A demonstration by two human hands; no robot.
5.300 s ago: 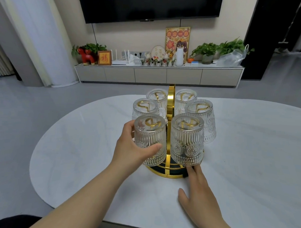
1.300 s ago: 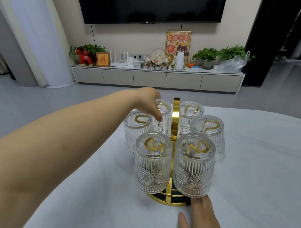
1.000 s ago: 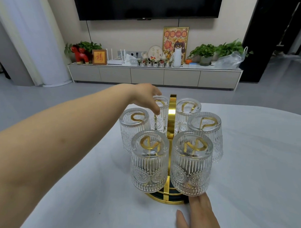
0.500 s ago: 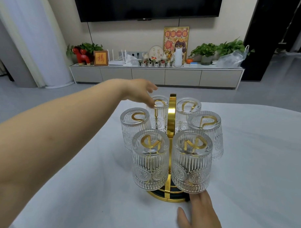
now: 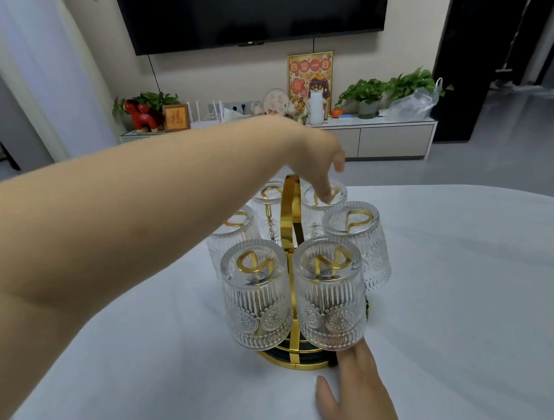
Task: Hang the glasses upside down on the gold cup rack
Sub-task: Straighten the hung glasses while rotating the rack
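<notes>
The gold cup rack (image 5: 290, 210) stands on the white table (image 5: 455, 294) with several ribbed glasses hanging upside down on its hooks. The two nearest glasses (image 5: 257, 297) (image 5: 329, 293) face me. My left arm reaches over the rack, and my left hand (image 5: 315, 157) touches the base of the far right glass (image 5: 324, 208) with its fingertips, fingers apart, gripping nothing. My right hand (image 5: 357, 391) lies flat on the table, fingertips against the rack's round base (image 5: 295, 361).
A low TV cabinet (image 5: 394, 138) with plants, a picture and small ornaments runs along the far wall under a dark screen. Grey floor lies between it and the table's far edge.
My left hand has shifted right, from the far left glass across the rack's handle to the far right glass. My right hand has stayed at the rack's base.
</notes>
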